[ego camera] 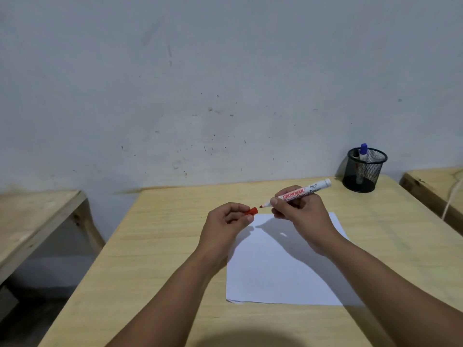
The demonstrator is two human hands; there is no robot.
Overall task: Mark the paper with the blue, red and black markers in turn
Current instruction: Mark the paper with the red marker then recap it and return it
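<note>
My right hand (298, 216) grips a white red-ink marker (308, 189), held above the far edge of the white paper (280, 271); its bare red tip points left. My left hand (225, 224) pinches the marker's red cap (251, 211), a short gap away from the tip. The paper lies flat on the wooden table (155, 246) and shows no clear marks; my right forearm covers part of it. A blue-capped marker (362, 152) stands in the black mesh pen cup (364, 171) at the table's far right corner. A dark marker seems to stand beside it, hard to tell.
A grey scuffed wall rises right behind the table. A lower wooden bench (32, 221) stands to the left across a gap. Another wooden surface (436, 184) with a white cord sits at the right.
</note>
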